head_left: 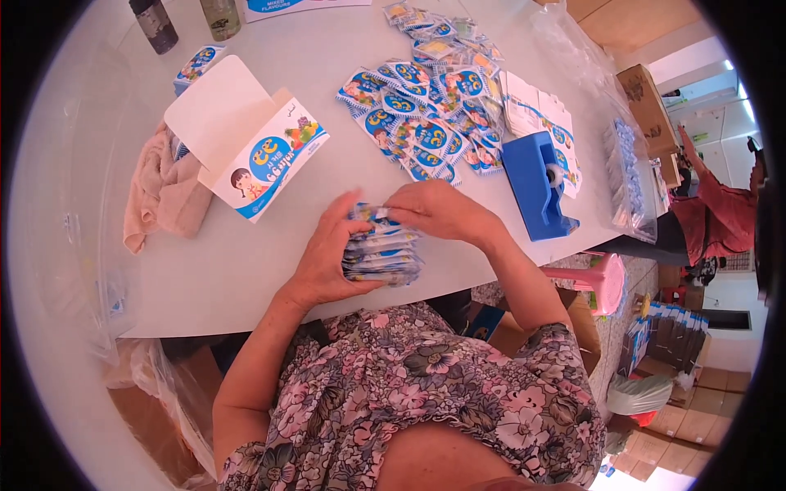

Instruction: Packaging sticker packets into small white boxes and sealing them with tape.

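The sachet stack (381,252) ran outward between the left hand (322,258), curled half-open gripping it, and the right hand (446,211), pinching its far end.

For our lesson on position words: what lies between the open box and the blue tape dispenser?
A heap of sachets lies between them, as the head view shows.

White table (209,290). Left: one crumpled pink cloth (170,200), beside an open printed carton (274,159). Far left: two bottles (221,18). Far, right of centre: loose heap of printed sachets (413,119). Right: blue tape dispenser (524,176), standing near edge-side of white printed cardboard (528,102).
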Demonstrator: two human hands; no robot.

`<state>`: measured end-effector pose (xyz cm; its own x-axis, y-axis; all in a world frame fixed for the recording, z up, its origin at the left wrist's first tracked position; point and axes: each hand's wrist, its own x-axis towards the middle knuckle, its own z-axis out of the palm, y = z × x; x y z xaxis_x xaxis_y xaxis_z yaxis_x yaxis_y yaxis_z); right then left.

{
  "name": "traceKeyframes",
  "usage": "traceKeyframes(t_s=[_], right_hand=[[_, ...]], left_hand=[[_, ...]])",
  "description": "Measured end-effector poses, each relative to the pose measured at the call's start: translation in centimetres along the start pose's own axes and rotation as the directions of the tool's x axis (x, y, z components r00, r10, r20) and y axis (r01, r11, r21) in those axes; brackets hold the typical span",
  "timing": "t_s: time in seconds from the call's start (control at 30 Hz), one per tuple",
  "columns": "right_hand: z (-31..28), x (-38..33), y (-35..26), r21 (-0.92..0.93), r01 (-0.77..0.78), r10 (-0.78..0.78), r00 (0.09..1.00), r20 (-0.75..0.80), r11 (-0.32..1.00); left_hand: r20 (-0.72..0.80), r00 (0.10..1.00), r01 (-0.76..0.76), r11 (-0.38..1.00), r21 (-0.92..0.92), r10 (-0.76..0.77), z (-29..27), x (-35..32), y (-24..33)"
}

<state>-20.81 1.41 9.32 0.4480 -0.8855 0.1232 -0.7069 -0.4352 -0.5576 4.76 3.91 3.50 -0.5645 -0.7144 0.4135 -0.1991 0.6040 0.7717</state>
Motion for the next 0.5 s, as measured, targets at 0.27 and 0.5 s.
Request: traceKeyframes(t_s=[0.27,0.5], right_hand=[[0.4,9.1,7.3,-0.419,-0.239,0.137,0.956,-0.259,0.876],[3.6,12.2,9.7,-0.553,-0.26,0.05,0.93,-0.364,0.792]], left_hand=[[0.077,0.997,0.026,0.997,-0.068,-0.021,0.1,-0.7,-0.1],[0.153,0.986,-0.07,0.998,-0.009,0.07,0.1,0.2,0.4]])
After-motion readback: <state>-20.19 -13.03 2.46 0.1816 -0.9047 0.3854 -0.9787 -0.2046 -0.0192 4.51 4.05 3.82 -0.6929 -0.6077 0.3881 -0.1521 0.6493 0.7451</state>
